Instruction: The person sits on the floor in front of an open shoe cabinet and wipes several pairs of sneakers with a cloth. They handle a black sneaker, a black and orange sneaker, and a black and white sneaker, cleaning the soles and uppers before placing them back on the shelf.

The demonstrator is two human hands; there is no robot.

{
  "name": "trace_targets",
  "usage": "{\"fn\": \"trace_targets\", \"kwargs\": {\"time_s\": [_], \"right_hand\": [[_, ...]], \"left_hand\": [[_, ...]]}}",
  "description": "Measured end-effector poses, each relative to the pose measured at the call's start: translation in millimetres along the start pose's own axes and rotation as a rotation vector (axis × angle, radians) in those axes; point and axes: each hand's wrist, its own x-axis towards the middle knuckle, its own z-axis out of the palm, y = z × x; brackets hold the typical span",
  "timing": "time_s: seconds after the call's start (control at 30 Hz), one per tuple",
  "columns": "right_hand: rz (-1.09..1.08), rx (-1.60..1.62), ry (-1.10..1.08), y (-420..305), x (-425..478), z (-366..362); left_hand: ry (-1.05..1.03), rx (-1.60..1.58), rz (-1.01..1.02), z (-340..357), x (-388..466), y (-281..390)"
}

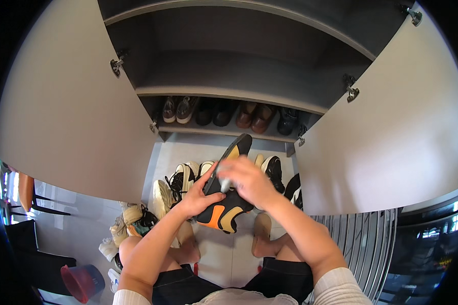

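My left hand [194,200] grips a black shoe [244,204] with orange and tan patches, its thumb lying across the near side. The shoe is held tilted above the floor, between my knees and the cabinet. My right hand [253,183], blurred, is at the middle of the shoe with a small whitish-grey item [225,185] in its fingers; it looks like a cloth or wipe, but the blur hides its exact kind. Behind the shoe, black and cream sneakers [182,176] stand on the tiles, partly covered by my hands.
An open shoe cabinet has doors swung out left [68,114] and right [385,133]. Its lowest shelf holds brown leather shoes [261,118] and other pairs. More shoes [119,230] lie by my left leg, near a bucket [84,284]. A metal rack [358,248] stands right.
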Motion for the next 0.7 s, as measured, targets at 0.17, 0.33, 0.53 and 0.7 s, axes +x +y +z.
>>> {"fn": "trace_targets", "kwargs": {"time_s": [0.17, 0.33, 0.53, 0.7], "right_hand": [[0.512, -0.028, 0.279, 36, 17, -46], [0.197, -0.055, 0.130, 2, 13, -31], [-0.032, -0.043, -0.067, -15, 6, -8], [0.456, -0.041, 0.227, 26, 15, -41]], "left_hand": [[-0.077, 0.087, 0.145, 12, -4, 4], [-0.018, 0.155, 0.167, 8, -5, 2], [0.122, 0.426, 0.247, -1, -3, -15], [0.098, 0.508, 0.156, 14, -4, 12]]}}
